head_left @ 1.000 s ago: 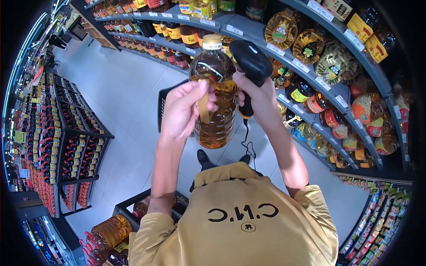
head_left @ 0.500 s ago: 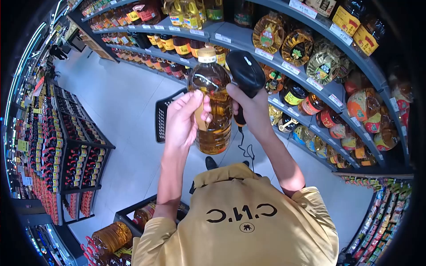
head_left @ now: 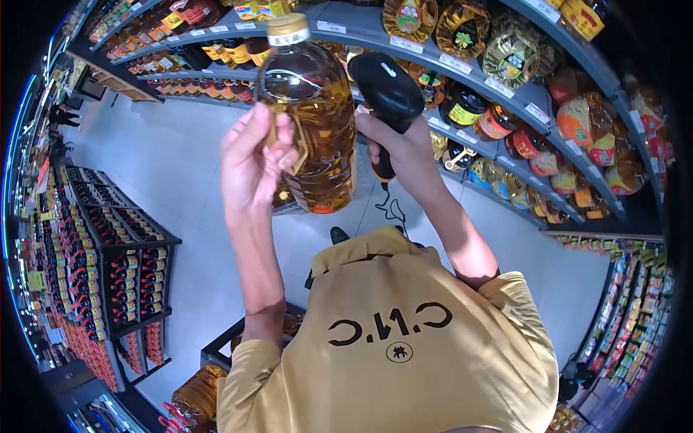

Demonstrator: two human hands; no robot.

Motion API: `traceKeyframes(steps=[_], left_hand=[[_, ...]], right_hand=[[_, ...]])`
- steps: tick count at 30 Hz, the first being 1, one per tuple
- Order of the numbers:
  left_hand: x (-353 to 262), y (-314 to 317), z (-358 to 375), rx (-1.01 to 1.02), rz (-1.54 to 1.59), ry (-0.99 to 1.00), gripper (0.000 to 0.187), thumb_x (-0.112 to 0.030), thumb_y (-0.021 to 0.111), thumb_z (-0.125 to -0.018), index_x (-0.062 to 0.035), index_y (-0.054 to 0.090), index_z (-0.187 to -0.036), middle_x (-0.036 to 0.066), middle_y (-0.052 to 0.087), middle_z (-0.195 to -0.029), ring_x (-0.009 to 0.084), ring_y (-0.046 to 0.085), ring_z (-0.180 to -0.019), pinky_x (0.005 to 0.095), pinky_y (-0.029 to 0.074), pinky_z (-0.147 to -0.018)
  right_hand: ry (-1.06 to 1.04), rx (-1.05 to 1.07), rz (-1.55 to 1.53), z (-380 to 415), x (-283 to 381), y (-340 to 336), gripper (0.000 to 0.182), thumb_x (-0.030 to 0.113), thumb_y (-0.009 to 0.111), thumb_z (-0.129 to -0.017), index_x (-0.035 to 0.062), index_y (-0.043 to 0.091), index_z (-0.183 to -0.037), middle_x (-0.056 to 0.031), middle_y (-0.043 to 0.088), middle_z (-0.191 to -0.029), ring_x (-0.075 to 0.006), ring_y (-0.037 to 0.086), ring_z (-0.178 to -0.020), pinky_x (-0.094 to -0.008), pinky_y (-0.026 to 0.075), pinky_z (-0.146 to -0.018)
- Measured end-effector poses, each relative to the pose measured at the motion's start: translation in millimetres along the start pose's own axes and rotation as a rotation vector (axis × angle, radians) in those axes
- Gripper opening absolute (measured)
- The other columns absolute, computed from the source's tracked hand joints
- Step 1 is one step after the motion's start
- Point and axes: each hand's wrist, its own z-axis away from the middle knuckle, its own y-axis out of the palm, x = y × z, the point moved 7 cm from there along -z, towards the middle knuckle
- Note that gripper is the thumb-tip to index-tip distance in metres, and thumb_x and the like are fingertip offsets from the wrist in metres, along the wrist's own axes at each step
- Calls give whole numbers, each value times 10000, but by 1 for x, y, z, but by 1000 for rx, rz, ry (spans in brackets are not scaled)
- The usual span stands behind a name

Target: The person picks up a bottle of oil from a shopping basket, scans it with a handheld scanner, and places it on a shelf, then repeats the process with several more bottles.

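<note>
My left hand [head_left: 249, 162] is closed around the side handle of a large clear bottle of golden cooking oil [head_left: 321, 144]. The bottle has a pale gold cap and leans slightly, its top toward the left. In my right hand [head_left: 410, 155] is a black handheld barcode scanner [head_left: 388, 85], gripped by its handle, with a cable [head_left: 390, 209] hanging below. The scanner's head is beside the bottle's right side, with a small gap between them. Most of the bottle's label side is turned from view.
Curved grey shelves [head_left: 346, 36] full of oil bottles and price tags run across the top and right. A rack of dark sauce bottles [head_left: 130, 252] stands at the left. More oil bottles [head_left: 195, 397] lie low beside my left arm. Hanging packets [head_left: 635, 325] line the lower right.
My left hand has brought the oil bottle up and to the left, closer to the camera and more tilted. The scanner has shifted slightly up and left. The view has turned a little.
</note>
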Motion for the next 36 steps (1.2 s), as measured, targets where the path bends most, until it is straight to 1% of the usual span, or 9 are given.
traceKeyframes(steps=[4,6,10,12,17,24,29,32,36], left_hand=[[-14,0,8,176,156,64,239,-158,528,-1004,65,603,-961,141,627,-793,118,461,-546,251,397,-471],[-15,-20,14,197,314,51,518,-349,389,-1070,117,616,-1069,175,543,-813,133,454,-588,262,378,-515],[-20,-19,26,230,351,35,465,-337,342,-1078,16,600,-1238,224,629,-846,143,481,-584,264,405,-493],[-22,-14,30,277,370,100,468,-354,378,-1067,19,570,-1274,202,629,-842,124,500,-552,249,398,-469],[-18,-37,41,354,426,108,542,-413,491,-1011,-3,491,-1366,161,658,-897,121,592,-568,232,458,-494],[-1,-110,56,-152,283,305,397,-326,576,-962,-36,497,-1222,106,648,-941,154,603,-668,311,498,-592],[18,-117,59,-232,303,329,297,-293,584,-955,-58,495,-1114,94,637,-879,141,579,-622,306,472,-555],[29,-119,65,-261,331,339,243,-273,589,-951,-72,494,-1049,87,629,-842,133,565,-595,302,456,-533],[39,-118,72,-282,368,359,188,-246,596,-945,-90,492,-962,77,620,-793,123,546,-558,298,436,-504]], right_hand=[[92,11,-91,16,-41,-3,194,179,693,-900,26,602,-978,13,544,-645,-75,520,-531,-238,418,-501],[152,2,-81,26,-72,-9,226,185,670,-920,21,579,-1047,15,536,-634,-76,515,-522,-241,415,-496],[223,-24,-221,44,-110,-14,246,228,659,-935,30,572,-1052,5,551,-653,-78,509,-507,-251,407,-480],[250,-43,-377,47,-118,-10,229,268,664,-936,47,609,-958,1,558,-625,-76,502,-489,-256,395,-463],[206,112,-774,41,-113,-1,261,174,622,-949,39,550,-1160,-24,606,-808,-83,534,-545,-243,432,-480],[135,122,-729,43,-112,-7,347,91,658,-908,39,546,-1232,-29,635,-983,-67,579,-645,-220,446,-512],[88,180,-545,53,-95,-9,494,79,699,-867,19,520,-1324,-27,649,-946,-62,558,-606,-214,452,-533],[91,138,-418,58,-87,-10,567,105,740,-842,33,503,-1352,27,591,-727,-33,481,-504,-212,369,-439],[-5,158,-315,61,-76,-14,758,92,775,-812,30,376,-1453,-47,622,-1088,-108,607,-887,-268,494,-749]])
